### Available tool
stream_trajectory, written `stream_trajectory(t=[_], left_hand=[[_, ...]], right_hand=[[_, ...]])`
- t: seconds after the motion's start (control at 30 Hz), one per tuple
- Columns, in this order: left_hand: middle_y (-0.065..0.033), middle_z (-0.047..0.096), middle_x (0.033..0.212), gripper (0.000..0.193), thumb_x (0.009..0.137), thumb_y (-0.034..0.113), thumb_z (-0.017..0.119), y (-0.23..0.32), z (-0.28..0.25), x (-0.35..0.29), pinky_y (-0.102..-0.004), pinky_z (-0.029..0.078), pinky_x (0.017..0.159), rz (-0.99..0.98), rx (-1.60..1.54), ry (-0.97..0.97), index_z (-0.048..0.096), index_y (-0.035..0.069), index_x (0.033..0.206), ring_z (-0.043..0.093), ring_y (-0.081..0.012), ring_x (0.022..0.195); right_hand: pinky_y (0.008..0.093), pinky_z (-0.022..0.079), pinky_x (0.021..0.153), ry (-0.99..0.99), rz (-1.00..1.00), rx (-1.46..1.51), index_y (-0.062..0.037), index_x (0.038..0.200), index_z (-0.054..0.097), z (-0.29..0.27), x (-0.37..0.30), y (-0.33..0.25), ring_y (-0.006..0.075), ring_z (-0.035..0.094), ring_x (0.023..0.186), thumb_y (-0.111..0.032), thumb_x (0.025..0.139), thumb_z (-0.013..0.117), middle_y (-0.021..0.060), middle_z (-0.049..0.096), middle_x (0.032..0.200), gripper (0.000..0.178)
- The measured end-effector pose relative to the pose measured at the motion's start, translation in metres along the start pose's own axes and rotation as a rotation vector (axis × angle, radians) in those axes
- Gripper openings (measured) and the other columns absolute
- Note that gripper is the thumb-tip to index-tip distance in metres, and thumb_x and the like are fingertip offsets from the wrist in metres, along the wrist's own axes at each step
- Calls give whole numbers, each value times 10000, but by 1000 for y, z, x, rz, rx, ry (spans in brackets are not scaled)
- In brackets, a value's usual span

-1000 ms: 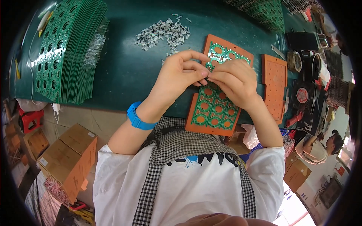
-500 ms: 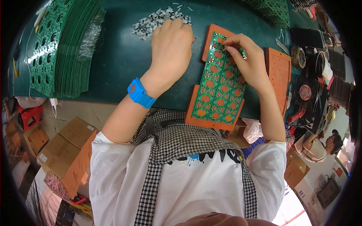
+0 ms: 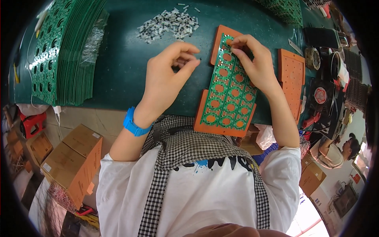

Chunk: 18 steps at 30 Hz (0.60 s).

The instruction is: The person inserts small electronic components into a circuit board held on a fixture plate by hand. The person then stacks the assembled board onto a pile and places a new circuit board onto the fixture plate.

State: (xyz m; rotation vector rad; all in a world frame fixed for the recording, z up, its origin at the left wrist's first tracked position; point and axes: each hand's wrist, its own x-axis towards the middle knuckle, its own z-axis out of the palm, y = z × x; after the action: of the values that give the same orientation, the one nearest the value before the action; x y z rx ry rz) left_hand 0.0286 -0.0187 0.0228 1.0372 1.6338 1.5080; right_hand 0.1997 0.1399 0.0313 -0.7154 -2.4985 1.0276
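Note:
A green circuit board panel (image 3: 218, 93) with rows of round openings lies on an orange fixture plate (image 3: 201, 118) in front of me. At the panel's far end, my right hand (image 3: 254, 59) is closed in a pinch above the top row; whatever is between its fingertips is too small to make out. My left hand (image 3: 167, 75) is over the table, left of the panel, with curled fingers. A tiny dark-ended part (image 3: 200, 59) shows at its thumb tip. Beyond that hand lies a loose pile of small white and black parts (image 3: 169, 25).
Tall stacks of green circuit boards (image 3: 75, 59) stand at the left, with more boards (image 3: 282, 12) at the far right. A second orange plate (image 3: 290, 79) lies right of the panel. Cardboard boxes (image 3: 75, 154) sit below at the left. Another person (image 3: 331, 152) is at the far right.
My left hand has drawn back from the pile toward me and turned, so its thumb and fingers show. My right hand has shifted slightly left at the panel's far end.

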Motion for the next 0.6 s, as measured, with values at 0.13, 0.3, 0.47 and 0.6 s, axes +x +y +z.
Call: stream_trajectory(t=[0.13, 0.3, 0.47, 0.6], left_hand=[[-72, 658, 874, 206, 848, -28, 621, -8, -5, -17, -234, 505, 712, -156, -185, -4, 610, -9, 1053, 634, -109, 790], [-85, 654, 900, 212, 860, -48, 594, -13, -5, -24, -242, 512, 747, -99, -150, 32, 601, -16, 1070, 641, -125, 814], [-106, 646, 944, 213, 876, -50, 587, -16, -3, -24, -254, 512, 795, -67, -126, 29, 576, -50, 1089, 646, -154, 875], [-114, 652, 962, 219, 872, -66, 575, -15, -3, -25, -262, 514, 803, -55, -80, 17, 577, -50, 1091, 646, -159, 893]], right_hand=[[298, 519, 775, 3, -25, -23, -21, 1029, 594, -1, 1, 1, 207, 655, 900, -22, 864, 606, 101, 649, 941, 166], [297, 520, 744, 15, -19, -21, -11, 1013, 604, -2, 2, -1, 212, 659, 847, -20, 855, 617, 103, 660, 900, 159], [297, 519, 740, 43, -22, -50, -17, 995, 609, 2, 0, 1, 212, 658, 846, -12, 843, 622, 100, 659, 902, 153], [314, 520, 733, 64, -110, -126, -29, 981, 612, 2, -1, 3, 236, 655, 844, -16, 834, 624, 99, 656, 900, 148]])
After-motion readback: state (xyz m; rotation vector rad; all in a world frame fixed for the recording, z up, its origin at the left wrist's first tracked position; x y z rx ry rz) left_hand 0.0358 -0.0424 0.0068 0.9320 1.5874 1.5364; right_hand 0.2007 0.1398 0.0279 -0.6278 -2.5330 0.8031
